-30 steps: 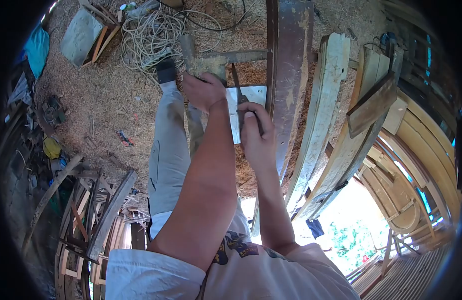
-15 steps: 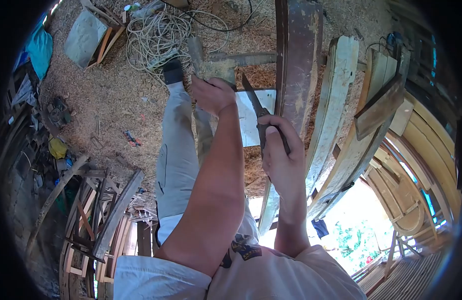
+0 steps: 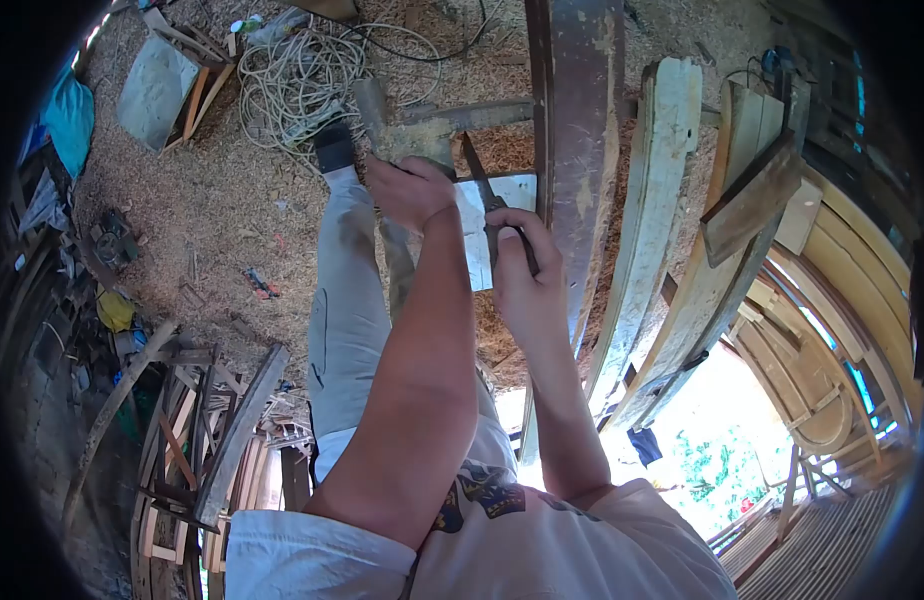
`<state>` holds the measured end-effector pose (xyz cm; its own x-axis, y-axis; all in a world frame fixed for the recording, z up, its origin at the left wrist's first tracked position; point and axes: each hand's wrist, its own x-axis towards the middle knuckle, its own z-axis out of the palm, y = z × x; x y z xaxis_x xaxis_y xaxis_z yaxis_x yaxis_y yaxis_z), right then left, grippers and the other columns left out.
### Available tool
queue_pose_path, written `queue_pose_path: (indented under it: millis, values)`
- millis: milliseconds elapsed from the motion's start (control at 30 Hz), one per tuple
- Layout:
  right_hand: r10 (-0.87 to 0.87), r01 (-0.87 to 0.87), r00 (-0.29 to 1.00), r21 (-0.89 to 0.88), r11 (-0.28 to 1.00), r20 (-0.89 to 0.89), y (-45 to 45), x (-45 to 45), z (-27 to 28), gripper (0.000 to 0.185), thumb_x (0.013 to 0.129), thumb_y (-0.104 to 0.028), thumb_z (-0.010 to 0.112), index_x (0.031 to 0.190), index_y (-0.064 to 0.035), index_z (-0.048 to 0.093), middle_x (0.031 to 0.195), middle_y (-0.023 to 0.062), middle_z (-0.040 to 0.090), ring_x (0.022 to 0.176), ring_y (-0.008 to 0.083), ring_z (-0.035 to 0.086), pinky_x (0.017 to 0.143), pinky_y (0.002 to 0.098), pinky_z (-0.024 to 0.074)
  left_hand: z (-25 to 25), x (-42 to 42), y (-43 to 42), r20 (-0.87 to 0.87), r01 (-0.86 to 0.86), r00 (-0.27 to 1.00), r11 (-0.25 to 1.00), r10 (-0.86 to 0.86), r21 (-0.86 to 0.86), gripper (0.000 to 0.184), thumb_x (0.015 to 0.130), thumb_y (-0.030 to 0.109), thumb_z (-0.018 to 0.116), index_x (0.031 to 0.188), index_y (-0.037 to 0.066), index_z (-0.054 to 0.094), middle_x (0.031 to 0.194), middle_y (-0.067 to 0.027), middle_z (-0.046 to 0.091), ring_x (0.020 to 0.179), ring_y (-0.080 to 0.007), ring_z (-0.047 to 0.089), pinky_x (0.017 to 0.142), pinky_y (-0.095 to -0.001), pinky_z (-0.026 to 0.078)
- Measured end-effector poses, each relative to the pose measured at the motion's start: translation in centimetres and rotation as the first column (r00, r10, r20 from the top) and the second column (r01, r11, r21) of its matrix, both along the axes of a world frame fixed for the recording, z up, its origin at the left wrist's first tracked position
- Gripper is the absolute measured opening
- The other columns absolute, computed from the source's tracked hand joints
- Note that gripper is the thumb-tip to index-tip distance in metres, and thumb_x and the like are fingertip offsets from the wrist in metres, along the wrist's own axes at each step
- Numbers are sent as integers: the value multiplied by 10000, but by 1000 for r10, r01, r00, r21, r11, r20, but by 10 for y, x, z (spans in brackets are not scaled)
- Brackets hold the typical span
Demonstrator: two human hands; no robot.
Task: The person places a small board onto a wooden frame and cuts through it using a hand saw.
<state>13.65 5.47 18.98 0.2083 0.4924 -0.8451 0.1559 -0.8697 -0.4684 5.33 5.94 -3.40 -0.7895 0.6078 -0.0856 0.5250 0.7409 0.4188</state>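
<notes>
In my right hand (image 3: pixel 527 262) is a hand saw (image 3: pixel 479 172) with a dark, narrow, tapering blade and a dark handle. The fingers wrap round the handle, and the blade points forward and slightly left. My left hand (image 3: pixel 412 192) is just left of the blade, its fingers curled; a small dark thing shows by the fingertips, too unclear to name. A white flat panel (image 3: pixel 478 272) lies under the saw and partly behind the right hand. Beyond the hands a worn wooden board (image 3: pixel 422 140) lies on the shavings. Whether the blade touches anything, I cannot tell.
To the right run a long brown beam (image 3: pixel 579 130), a pale weathered beam (image 3: pixel 654 170) and further planks (image 3: pixel 752 205). A tangled pale cord (image 3: pixel 297 85) lies ahead near my dark shoe (image 3: pixel 334 148). Wood scraps (image 3: pixel 197 430) pile up at lower left. Shavings cover the ground.
The right hand and saw have moved left and slightly forward, closer to the left hand. The whole view has shifted a little; the left hand keeps nearly the same pose.
</notes>
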Motion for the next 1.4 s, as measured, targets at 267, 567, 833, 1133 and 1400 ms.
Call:
queue_pose_path:
  millis: [267,567,833,1133,1400]
  values:
    - [-86,89,996,107,990,-33,-3,12,17,217,1080,-148,544,1206,-33,678,981,71,719,829,126,622,764,313,508,-7,-3,-2,13,-5,1000,1000,5,-14,520,977,234,464,1391,-75,516,1246,-316,609,1112,-519,591,936,-595,473]
    - [-92,98,994,118,988,-54,-15,11,26,208,1077,-150,555,1175,-36,700,811,-10,623,673,60,511,618,238,398,-4,-1,-1,17,1,1000,1000,-1,-30,509,1007,239,432,1419,-54,489,1269,-322,614,1136,-521,606,967,-607,469]
    - [-8,-3,999,275,961,40,-19,10,26,192,1074,-127,557,1185,-26,677,954,65,692,813,121,613,766,306,506,-4,-2,0,59,4,998,997,1,-73,491,1013,234,423,1395,-63,506,1266,-312,617,1128,-515,603,958,-604,470]
    - [-22,18,1000,262,965,12,-26,13,38,216,1058,-143,560,1222,-61,674,801,132,669,689,173,660,684,332,512,-12,-7,-4,65,21,998,998,-17,-59,505,1028,229,419,1420,-81,491,1273,-327,608,1130,-523,599,966,-596,476]
    - [-28,-6,996,366,930,87,-46,7,4,395,1054,-152,585,1424,-19,624,994,139,721,865,171,662,800,298,516,-1,-3,5,115,16,993,994,-4,-105,487,1030,232,426,1405,-72,494,1258,-318,610,1121,-519,602,965,-609,475]
